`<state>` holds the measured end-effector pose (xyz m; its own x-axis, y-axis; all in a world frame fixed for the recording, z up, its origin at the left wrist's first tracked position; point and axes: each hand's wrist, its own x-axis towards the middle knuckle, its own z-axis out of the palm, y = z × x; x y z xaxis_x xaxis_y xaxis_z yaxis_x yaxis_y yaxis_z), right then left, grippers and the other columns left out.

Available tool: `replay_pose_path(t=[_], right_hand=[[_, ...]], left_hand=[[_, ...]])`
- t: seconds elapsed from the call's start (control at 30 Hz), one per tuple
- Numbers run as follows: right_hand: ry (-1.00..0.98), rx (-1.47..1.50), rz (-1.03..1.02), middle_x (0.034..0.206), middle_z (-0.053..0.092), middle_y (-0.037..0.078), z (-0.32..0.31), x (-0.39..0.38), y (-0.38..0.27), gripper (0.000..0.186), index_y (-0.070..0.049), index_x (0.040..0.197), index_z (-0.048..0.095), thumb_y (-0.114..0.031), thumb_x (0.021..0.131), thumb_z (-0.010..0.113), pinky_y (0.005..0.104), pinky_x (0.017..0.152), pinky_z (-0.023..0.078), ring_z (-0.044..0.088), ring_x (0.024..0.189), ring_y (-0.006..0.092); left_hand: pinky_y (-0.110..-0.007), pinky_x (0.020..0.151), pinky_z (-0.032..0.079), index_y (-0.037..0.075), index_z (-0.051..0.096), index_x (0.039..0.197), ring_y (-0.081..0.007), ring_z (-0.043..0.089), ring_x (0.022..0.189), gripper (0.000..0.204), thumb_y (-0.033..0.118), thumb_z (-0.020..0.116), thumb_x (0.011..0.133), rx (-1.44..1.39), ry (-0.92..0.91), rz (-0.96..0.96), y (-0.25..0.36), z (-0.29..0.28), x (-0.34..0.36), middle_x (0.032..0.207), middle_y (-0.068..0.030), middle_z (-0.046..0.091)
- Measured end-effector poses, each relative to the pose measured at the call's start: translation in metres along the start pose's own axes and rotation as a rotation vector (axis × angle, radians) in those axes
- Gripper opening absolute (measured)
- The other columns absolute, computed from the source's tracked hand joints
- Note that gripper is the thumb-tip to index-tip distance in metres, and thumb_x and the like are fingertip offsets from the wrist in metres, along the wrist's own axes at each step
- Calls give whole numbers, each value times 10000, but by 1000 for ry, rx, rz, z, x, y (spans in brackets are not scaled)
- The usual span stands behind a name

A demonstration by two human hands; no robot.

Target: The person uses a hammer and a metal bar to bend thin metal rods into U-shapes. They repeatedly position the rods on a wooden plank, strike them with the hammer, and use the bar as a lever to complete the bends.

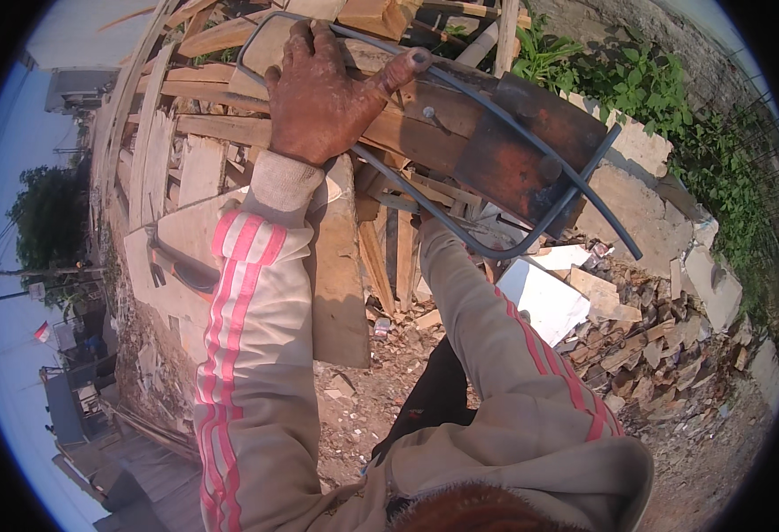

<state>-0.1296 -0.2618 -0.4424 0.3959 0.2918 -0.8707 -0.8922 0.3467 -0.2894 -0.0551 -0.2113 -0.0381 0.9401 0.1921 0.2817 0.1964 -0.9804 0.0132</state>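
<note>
My left hand (317, 102) lies spread on a wooden beam (442, 142), fingers apart, inside a loop of bent metal rod (465, 238). A small hollow-ended piece (418, 60) is at its thumb tip; I cannot make out what it is. A nail-like piece (429, 115) stands in the beam. A dark, rust-marked metal plate (509, 151) lies at the beam's right end, under the rod. My right hand (425, 217) reaches beneath the beam and rod, its fingers hidden.
A claw hammer (176, 266) rests on a pale board (159, 248) at left. Broken timber (203, 124) is piled behind. Rubble (664, 355) and broken concrete slabs (629, 213) lie at right, beside green weeds (646, 89). A wooden plank (340, 301) stands below the beam.
</note>
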Motion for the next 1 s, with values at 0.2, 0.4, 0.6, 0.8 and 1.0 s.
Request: replay_pose_path(t=[0.2,0.4,0.6,0.8,1.0], right_hand=[[57,79,19,910,602,140,-64,-3,17,510,-71,1314,401,-168,862,616,472,615,607,683,733,334],[-33,-128,381,801,592,166,-301,-125,3,180,0,1038,530,-128,920,577,458,615,566,629,669,296],[203,-762,403,640,587,92,-460,-172,0,281,-33,821,622,-280,882,742,419,393,436,532,463,221],[123,-900,-67,622,564,32,-449,-352,-74,308,-36,960,593,-292,900,754,313,407,428,541,460,137],[115,-773,-449,629,572,20,-453,-514,-113,190,-49,980,579,-182,930,706,293,416,435,535,449,114]], left_hand=[[-585,1083,343,-173,423,1388,-503,464,1302,1236,892,505,766,-9,-2,32,-3,-1,3,1415,-381,412],[-634,1088,305,-108,347,1472,-474,401,1378,1281,925,494,728,112,-17,7,-25,11,-10,1504,-328,354],[-668,1121,249,-26,265,1539,-434,321,1447,1304,939,506,696,184,-92,-33,-2,4,-2,1566,-281,295],[-660,1147,213,1,276,1548,-381,287,1478,1229,906,492,745,169,-103,-69,-15,7,-2,1597,-230,273],[-597,1185,195,41,322,1543,-381,288,1479,1077,845,432,835,68,-93,-150,-7,7,0,1604,-215,278]])
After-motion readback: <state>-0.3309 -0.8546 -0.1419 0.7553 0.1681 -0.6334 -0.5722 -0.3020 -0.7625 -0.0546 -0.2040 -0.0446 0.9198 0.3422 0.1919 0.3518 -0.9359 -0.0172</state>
